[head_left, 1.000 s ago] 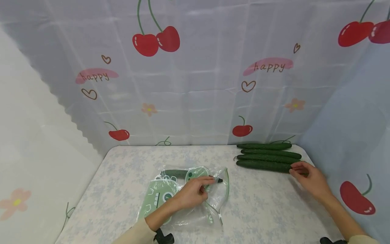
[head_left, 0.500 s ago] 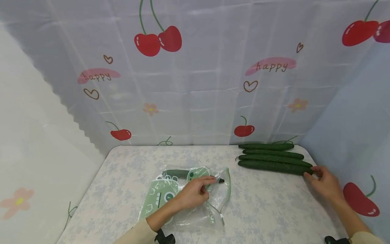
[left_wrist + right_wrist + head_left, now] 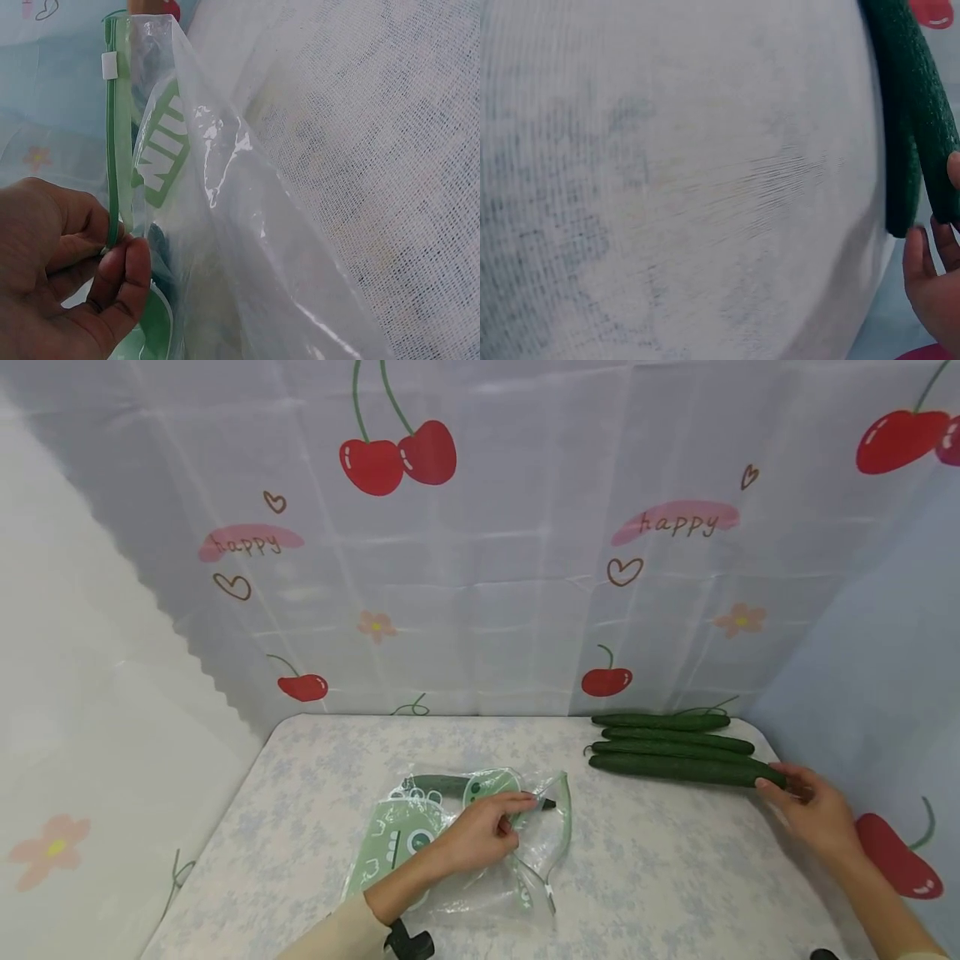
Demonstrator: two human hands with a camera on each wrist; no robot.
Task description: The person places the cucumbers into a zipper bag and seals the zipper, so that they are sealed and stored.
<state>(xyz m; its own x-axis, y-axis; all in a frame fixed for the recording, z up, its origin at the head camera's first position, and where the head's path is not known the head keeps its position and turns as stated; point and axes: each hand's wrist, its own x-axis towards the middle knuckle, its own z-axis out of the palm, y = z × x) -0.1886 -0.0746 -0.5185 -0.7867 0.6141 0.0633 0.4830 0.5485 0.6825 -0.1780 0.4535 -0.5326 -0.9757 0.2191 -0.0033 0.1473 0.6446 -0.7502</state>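
Note:
In the head view, a clear zip bag with green monster prints (image 3: 397,827) lies on the table, with a cucumber (image 3: 438,786) inside. My left hand (image 3: 480,833) lies over the bag's mouth. The left wrist view shows this hand (image 3: 67,274) pinching the green zip strip (image 3: 112,150), which carries a white slider (image 3: 110,65). At the right, several cucumbers lie side by side, the front one (image 3: 675,768) nearest me. My right hand (image 3: 817,814) holds that cucumber's right end between thumb and fingers. In the right wrist view, the held cucumber (image 3: 926,97) partly covers another; the hand is cut off by the frame.
A pale patterned cloth covers the table (image 3: 637,860). Behind it hangs a cherry-print curtain (image 3: 480,635), with more sheeting at the left and right sides. The other cucumbers (image 3: 660,722) reach to the table's back right corner.
My right hand has shifted right along the front cucumber to its end, where it now holds it. The left hand stays at the bag's mouth. The head view has turned slightly left.

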